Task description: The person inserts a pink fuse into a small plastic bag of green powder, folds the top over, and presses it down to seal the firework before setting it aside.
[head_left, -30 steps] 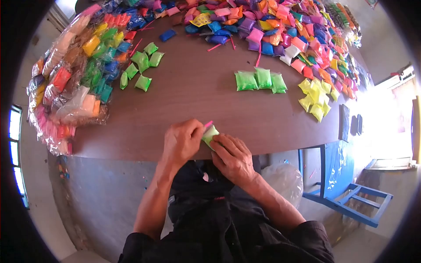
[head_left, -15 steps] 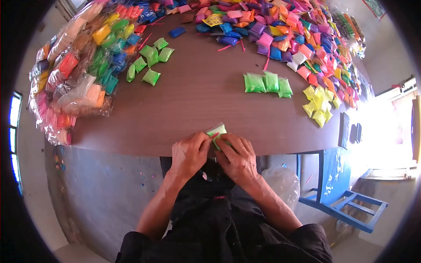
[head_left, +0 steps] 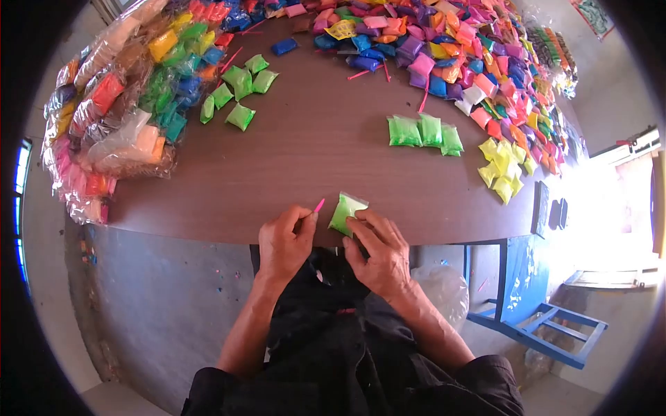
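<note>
At the near edge of the counter, the right hand pinches a light green packet with its fingertips. The left hand, just beside it, pinches a thin pink stick. Three bright green packets lie together toward the counter's far right side.

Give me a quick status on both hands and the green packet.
Left hand pinching a pink stick. Right hand pinning the green packet at the near table edge. Nothing between hands and packet.
</note>
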